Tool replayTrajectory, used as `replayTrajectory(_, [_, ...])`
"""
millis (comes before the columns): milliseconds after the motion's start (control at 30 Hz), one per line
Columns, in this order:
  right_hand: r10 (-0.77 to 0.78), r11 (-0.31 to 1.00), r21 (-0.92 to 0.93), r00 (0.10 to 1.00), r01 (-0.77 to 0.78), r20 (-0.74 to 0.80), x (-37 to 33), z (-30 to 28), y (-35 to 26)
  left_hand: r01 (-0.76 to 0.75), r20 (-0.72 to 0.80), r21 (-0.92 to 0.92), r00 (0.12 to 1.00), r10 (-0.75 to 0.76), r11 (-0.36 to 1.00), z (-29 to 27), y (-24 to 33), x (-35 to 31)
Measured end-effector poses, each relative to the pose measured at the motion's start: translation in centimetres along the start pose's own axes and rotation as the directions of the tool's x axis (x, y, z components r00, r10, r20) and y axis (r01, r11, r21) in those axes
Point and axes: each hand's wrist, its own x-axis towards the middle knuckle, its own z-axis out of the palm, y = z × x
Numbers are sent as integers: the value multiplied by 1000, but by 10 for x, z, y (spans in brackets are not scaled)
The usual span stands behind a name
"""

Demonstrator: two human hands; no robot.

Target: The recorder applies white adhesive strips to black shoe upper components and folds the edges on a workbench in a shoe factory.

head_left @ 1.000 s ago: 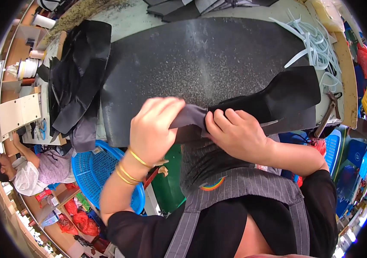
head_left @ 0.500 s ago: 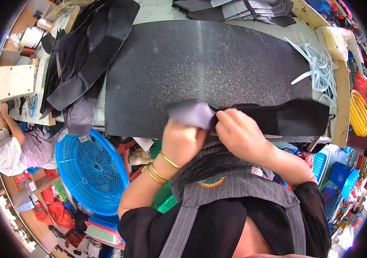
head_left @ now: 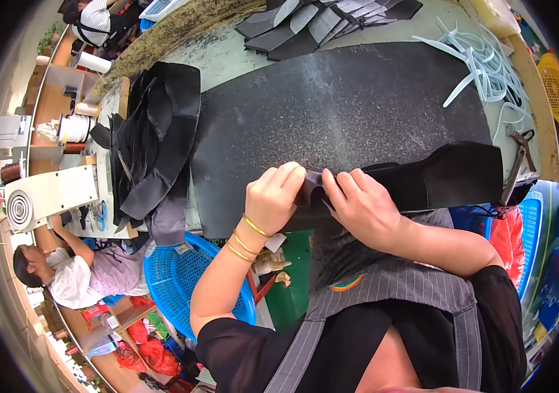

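My left hand point(head_left: 271, 200), with gold bangles at its wrist, pinches one end of a long black strip of sheet material point(head_left: 461, 178). My right hand point(head_left: 363, 211) grips the same strip close by, thumb and fingers pressed together. Between the hands the material is bent, and a dark curled edge shows. From my right hand the strip runs rightward along the near edge of a large black work mat point(head_left: 338, 105), widening at its right end. Whether it is one layer or several, I cannot tell.
Left of the mat lies a heap of black cut pieces point(head_left: 161, 131); more black and grey pieces point(head_left: 332, 23) lie at the back. Pale blue strips point(head_left: 489, 72) tangle at the far right near a hammer-like tool point(head_left: 518, 160). Below left stands a blue basket point(head_left: 168, 275); a co-worker point(head_left: 89, 275) sits beyond.
The grey face turned up at my left hand has folded down, so mostly dark material shows between my hands. My view has swung, shifting the table and basket rightward.
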Motion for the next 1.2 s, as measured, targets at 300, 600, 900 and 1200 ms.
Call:
replayTrajectory(300, [-159,954,-246,984,174,80,3,9,-10,92,91,-220,993,-73,971,-15,-20,-3])
replayTrajectory(600, [-129,991,33,986,126,108,3,20,-4,19,45,-122,999,-13,992,-12,-21,0])
replayTrajectory(900, [-149,989,11,982,149,117,7,18,-3,19,85,-194,996,-3,981,-12,-29,-2])
replayTrajectory(1200, [-92,995,57,984,85,153,14,16,-10,-127,101,-142,985,142,982,-22,-45,0])
